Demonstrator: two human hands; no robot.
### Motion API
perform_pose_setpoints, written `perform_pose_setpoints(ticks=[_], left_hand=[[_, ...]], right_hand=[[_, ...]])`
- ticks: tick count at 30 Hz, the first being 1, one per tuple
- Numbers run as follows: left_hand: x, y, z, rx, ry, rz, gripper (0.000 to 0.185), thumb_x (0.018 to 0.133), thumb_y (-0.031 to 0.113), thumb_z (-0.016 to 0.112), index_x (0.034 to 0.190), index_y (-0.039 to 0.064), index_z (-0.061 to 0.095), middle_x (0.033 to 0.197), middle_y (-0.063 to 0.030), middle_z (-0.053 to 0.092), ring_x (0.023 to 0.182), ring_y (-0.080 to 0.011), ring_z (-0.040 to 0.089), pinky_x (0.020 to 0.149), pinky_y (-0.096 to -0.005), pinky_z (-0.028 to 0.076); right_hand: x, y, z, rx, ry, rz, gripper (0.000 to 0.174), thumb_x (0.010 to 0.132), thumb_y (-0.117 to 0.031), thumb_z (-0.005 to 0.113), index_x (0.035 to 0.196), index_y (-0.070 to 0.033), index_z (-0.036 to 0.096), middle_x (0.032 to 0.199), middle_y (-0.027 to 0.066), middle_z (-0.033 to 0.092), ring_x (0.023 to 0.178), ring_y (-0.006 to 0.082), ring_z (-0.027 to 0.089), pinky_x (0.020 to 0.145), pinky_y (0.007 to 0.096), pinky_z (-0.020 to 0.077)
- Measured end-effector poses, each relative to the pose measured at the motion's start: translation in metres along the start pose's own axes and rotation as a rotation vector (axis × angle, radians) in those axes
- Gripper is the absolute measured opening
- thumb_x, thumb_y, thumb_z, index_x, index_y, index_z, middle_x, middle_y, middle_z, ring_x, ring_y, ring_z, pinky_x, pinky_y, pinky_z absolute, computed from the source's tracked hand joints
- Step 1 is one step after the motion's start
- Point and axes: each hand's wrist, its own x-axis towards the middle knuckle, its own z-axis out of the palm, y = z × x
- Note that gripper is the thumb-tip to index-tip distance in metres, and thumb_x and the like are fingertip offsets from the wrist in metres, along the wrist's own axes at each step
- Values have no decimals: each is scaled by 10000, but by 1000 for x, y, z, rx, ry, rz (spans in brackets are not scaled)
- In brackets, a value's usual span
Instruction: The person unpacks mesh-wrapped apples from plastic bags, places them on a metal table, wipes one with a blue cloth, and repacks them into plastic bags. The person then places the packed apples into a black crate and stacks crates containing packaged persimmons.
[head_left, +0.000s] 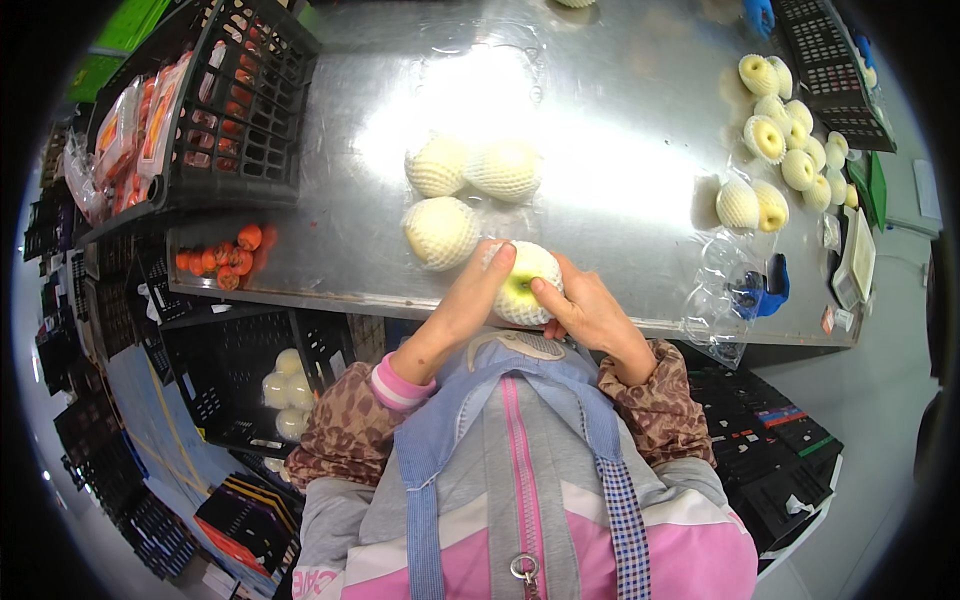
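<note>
Between my hands is a yellow-green apple (523, 289) in a white foam net, its stem hollow facing up. My left hand (480, 281) holds its left side, the thumb over the net's rim. My right hand (581, 304) grips the other side, with the thumb beside the stem hollow. Just beyond, three netted fruits, one at front left (441, 232), one at back left (436, 165) and one at back right (504, 169), sit in a clear plastic clamshell (525, 221). Glare hides part of the clamshell.
The metal table (615, 247) carries netted fruits (796, 169) and a blue tape dispenser (772, 289) at right. Clear empty packaging (716, 300) overhangs its front edge. At left are loose persimmons (225, 259) and a black crate (247, 112). A blue-gloved hand (759, 16) shows at top right.
</note>
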Motion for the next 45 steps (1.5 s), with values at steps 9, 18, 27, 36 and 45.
perform_pose_setpoints(ticks=[9,18,27,36,45], left_hand=[[6,-1,-23,-121,-221,12,770,821,449,731,1392,74,377,1277,-114,528,1206,-241,534,1020,-378,443],[34,-4,9,-313,-319,-260,765,824,407,721,1409,22,414,1308,-127,538,1209,-285,549,1018,-446,475],[50,-30,50,-325,-572,-384,749,866,473,649,1393,-11,429,1298,-164,547,1162,-331,584,929,-528,527],[58,-65,147,-352,-303,-193,740,887,559,551,1363,0,462,1337,-157,530,1159,-371,578,805,-591,562],[61,-76,215,-226,-252,-152,723,924,615,433,1354,35,471,1281,-142,561,1123,-345,604,772,-550,586]], right_hand=[[-4,8,3,76,73,-157,536,1001,-312,423,1451,-25,377,742,162,684,594,194,685,566,311,536],[-56,42,-27,270,635,-289,482,923,-215,661,1355,-41,536,744,59,664,643,113,612,654,267,522],[-183,235,-171,-536,1335,579,495,775,-363,760,1119,-25,649,1034,149,682,960,333,646,831,416,506],[-168,278,-209,-133,1089,24,276,822,-230,636,1013,-35,675,862,195,694,802,353,687,711,422,530],[-126,242,-255,-295,842,-102,371,854,-357,662,1010,-22,699,845,176,701,795,354,684,714,395,533]])
